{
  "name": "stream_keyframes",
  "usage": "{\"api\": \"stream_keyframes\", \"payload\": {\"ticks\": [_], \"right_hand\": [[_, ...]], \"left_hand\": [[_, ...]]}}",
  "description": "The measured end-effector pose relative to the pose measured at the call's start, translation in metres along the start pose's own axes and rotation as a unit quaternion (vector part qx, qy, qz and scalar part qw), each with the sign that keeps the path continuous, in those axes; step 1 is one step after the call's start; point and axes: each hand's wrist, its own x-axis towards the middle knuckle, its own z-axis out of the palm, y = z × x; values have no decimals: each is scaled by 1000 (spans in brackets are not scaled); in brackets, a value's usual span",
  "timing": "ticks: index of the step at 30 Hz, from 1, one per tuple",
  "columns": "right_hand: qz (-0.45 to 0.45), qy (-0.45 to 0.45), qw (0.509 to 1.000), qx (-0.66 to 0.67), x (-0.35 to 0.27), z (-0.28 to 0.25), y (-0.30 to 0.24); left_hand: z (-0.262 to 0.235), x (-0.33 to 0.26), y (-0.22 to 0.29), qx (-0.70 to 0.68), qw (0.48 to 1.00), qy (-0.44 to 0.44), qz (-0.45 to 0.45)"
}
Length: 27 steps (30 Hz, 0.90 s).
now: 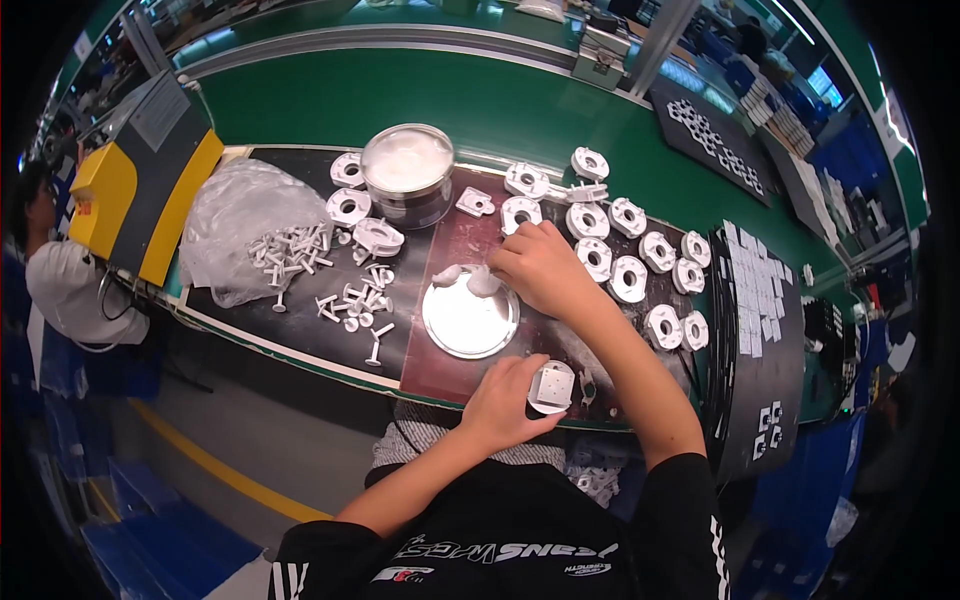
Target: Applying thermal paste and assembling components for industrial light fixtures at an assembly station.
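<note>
My left hand (505, 405) is closed round a white round plastic part (551, 387) with a square raised face, near the table's front edge. Further forward, my right hand (545, 270) has its fingers pinched over the far right rim of a round silvery lid (470, 328). Whatever lies between those fingertips is too small to make out. White paste-like lumps (449, 275) sit along the lid's far side, beside the right fingers. Just beyond my right hand lies a white ring-shaped part (520, 213).
A metal tin (408, 190) of white paste stands behind the lid. To the left are loose white pins (355, 302), a clear plastic bag (235, 215) and a yellow-grey machine (150, 180). Several white ring parts (628, 279) and a black board (765, 350) are at right.
</note>
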Motion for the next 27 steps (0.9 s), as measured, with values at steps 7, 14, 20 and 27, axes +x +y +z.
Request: {"api": "stream_keyframes", "payload": {"ticks": [7, 14, 20, 27], "right_hand": [[-10, -6, 1000, -14, 9, 14, -3], [-8, -13, 999, -32, 12, 15, -5], [-9, -4, 999, -34, 11, 16, -4], [-5, 14, 1000, -25, 13, 23, -2]], "left_hand": [[-1, -1, -1, -3, 1000, 6, 14], [1, 0, -2, 14, 999, 33, 33], [0, -2, -1, 9, 1000, 15, 21], [-2, 0, -2, 10, 1000, 10, 27]]}}
